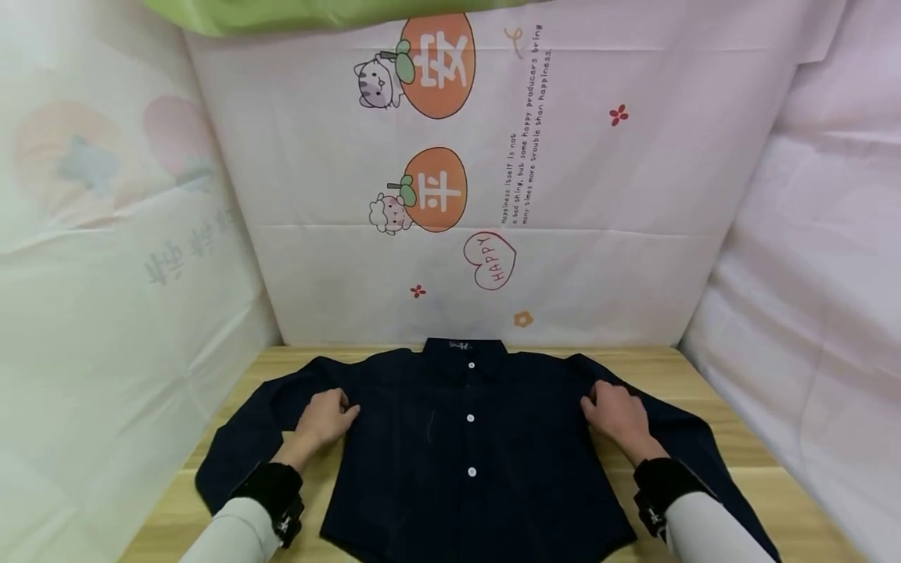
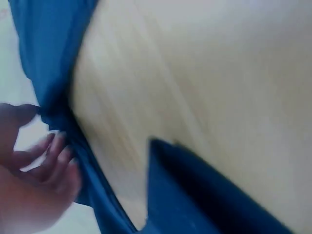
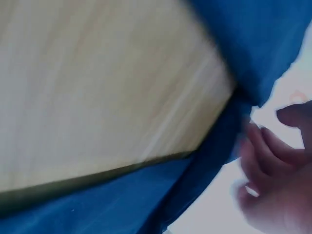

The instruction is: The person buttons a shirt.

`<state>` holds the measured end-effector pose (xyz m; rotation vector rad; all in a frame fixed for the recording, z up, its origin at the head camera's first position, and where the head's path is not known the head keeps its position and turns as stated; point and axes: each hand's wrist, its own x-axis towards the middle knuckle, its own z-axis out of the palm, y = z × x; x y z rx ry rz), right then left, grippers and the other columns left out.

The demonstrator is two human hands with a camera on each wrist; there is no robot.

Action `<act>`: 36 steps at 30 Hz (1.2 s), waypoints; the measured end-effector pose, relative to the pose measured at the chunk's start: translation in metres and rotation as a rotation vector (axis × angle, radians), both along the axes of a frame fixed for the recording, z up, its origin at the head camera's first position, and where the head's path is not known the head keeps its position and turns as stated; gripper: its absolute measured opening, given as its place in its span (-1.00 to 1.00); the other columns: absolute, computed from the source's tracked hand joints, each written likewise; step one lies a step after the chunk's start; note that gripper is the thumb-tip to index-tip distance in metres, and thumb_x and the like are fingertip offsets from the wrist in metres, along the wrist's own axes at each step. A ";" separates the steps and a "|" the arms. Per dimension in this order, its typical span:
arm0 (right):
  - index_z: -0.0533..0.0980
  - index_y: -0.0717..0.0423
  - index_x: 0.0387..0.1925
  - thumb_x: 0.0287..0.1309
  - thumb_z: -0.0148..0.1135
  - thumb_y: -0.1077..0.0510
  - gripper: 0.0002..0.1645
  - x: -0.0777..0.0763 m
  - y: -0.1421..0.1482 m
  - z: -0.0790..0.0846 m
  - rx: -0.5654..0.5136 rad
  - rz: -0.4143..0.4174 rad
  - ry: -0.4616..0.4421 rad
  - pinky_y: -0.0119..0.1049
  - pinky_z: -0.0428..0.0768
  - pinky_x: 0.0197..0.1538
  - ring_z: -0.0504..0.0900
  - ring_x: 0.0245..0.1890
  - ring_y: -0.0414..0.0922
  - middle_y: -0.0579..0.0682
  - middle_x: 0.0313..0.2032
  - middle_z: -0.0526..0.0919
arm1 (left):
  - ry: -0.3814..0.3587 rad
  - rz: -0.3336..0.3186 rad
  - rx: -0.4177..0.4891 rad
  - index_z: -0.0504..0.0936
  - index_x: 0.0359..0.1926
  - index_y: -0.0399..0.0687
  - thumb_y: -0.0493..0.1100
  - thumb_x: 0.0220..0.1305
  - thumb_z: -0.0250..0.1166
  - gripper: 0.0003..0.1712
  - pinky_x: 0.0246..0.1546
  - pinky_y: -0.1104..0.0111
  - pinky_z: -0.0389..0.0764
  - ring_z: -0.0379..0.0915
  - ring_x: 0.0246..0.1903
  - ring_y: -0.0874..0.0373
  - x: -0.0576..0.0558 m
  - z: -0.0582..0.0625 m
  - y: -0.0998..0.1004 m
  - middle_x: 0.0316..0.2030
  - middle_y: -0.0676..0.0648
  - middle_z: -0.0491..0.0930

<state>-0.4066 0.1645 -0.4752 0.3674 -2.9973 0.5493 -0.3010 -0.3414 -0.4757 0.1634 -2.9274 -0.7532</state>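
A dark navy button-up shirt [image 1: 422, 461] lies front up on the wooden table, collar toward the back wall and both sleeves spread outward. White buttons run down its middle. My left hand [image 1: 325, 418] is at the armpit on the left side; in the left wrist view its thumb and curled fingers [image 2: 58, 156] pinch the cloth [image 2: 53, 53]. At the opposite armpit is my right hand [image 1: 619, 414]. In the right wrist view, its fingers [image 3: 261, 151] touch the cloth's edge [image 3: 219, 131], while the thumb stands apart from them.
Light wood tabletop [image 1: 704, 383] shows around the shirt. White printed cloth walls [image 1: 584, 180] rise behind and on both sides. Green fabric [image 1: 296, 14] hangs at the top. Each wrist wears a black band [image 1: 271, 489].
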 end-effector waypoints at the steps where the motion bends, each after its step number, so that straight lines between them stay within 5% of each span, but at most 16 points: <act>1: 0.41 0.10 -0.58 0.43 0.17 0.03 -0.57 0.002 -0.001 0.000 -0.048 -0.005 -0.058 -0.18 0.36 -0.50 0.39 -0.65 -0.06 0.00 -0.64 0.42 | -0.010 0.010 0.044 0.55 -0.47 -0.19 -0.06 0.40 0.33 -0.65 -0.46 0.23 0.48 0.43 -0.54 0.04 0.002 0.000 0.002 -0.55 -0.07 0.48; 5: 0.27 -0.01 -0.70 0.38 0.23 0.14 -0.48 0.008 -0.003 -0.002 -0.213 -0.004 -0.294 -0.33 0.33 -0.56 0.31 -0.74 -0.21 -0.14 -0.75 0.25 | -0.102 0.012 0.187 0.18 -0.73 0.05 -0.14 0.34 0.40 -0.37 -0.65 0.40 0.18 0.10 -0.77 0.23 0.009 0.001 0.010 -0.78 0.09 0.11; 9: 0.11 -0.06 -0.73 0.31 0.23 0.32 -0.37 0.016 0.000 -0.006 -0.286 0.017 -0.363 -0.33 0.30 -0.54 0.16 -0.76 -0.23 -0.17 -0.73 0.05 | -0.128 0.006 0.245 0.20 -0.68 -0.03 -0.28 0.33 0.38 -0.43 -0.62 0.39 0.22 0.14 -0.73 0.22 0.016 -0.001 0.018 -0.71 0.07 0.14; 13: 0.05 -0.05 -0.71 0.32 0.18 0.36 -0.36 0.019 0.002 -0.005 -0.338 0.074 -0.369 -0.30 0.20 -0.52 0.02 -0.72 -0.21 -0.16 -0.70 0.01 | -0.099 0.035 0.214 0.56 -0.27 -0.40 -0.30 0.30 0.39 -0.79 -0.41 0.22 0.55 0.52 -0.45 0.01 0.022 -0.001 0.024 -0.40 -0.15 0.54; 16: 0.03 -0.05 -0.69 0.33 0.15 0.37 -0.38 0.020 0.001 -0.005 -0.373 0.114 -0.377 -0.30 0.17 -0.50 0.01 -0.70 -0.21 -0.16 -0.68 0.00 | -0.086 0.038 0.187 0.47 0.19 -0.54 -0.28 0.20 0.48 -0.37 -0.01 -0.01 0.60 0.55 0.00 -0.31 0.023 -0.003 0.028 0.03 -0.44 0.56; 21: 0.03 -0.06 -0.64 0.35 0.13 0.39 -0.39 0.026 0.002 0.000 -0.414 0.133 -0.435 -0.32 0.23 -0.54 0.09 -0.71 -0.22 -0.16 -0.69 0.05 | -0.064 0.011 0.259 0.32 0.35 -0.53 -0.34 0.05 0.56 -0.10 0.17 -0.15 0.48 0.35 0.22 -0.45 0.030 -0.005 0.028 0.23 -0.54 0.40; 27: 0.01 -0.02 -0.57 0.39 0.12 0.38 -0.43 0.044 0.019 0.023 -0.418 0.208 -0.630 -0.29 0.33 -0.53 0.10 -0.72 -0.21 -0.15 -0.66 0.04 | -0.093 -0.068 0.366 0.28 0.44 -0.36 -0.33 -0.05 0.63 0.05 0.16 -0.16 0.46 0.34 0.25 -0.39 0.057 0.011 0.023 0.26 -0.42 0.41; 32: 0.24 0.05 -0.56 0.30 0.20 0.37 -0.59 0.072 0.029 0.037 -0.287 0.161 -0.795 -0.25 0.61 -0.49 0.52 -0.69 -0.16 0.00 -0.65 0.47 | -0.244 -0.149 0.475 0.31 0.43 -0.25 -0.38 -0.16 0.67 0.10 0.16 -0.16 0.46 0.30 0.30 -0.37 0.089 0.019 0.026 0.33 -0.42 0.35; 35: 0.47 0.17 -0.48 0.26 0.28 0.35 -0.78 0.088 0.032 0.037 -0.196 0.174 -0.902 -0.29 0.67 -0.45 0.65 -0.62 -0.15 0.07 -0.59 0.64 | -0.365 -0.229 0.544 0.31 0.41 -0.22 -0.44 -0.17 0.63 0.07 0.13 -0.17 0.47 0.31 0.27 -0.39 0.108 0.010 0.023 0.33 -0.43 0.35; 36: 0.48 0.15 -0.51 0.25 0.30 0.34 -0.76 0.092 0.032 0.036 -0.168 0.178 -0.935 -0.32 0.67 -0.45 0.66 -0.63 -0.16 0.06 -0.60 0.66 | -0.392 -0.282 0.567 0.31 0.40 -0.17 -0.39 -0.15 0.65 0.06 0.13 -0.09 0.50 0.36 0.25 -0.33 0.110 -0.006 0.016 0.32 -0.39 0.37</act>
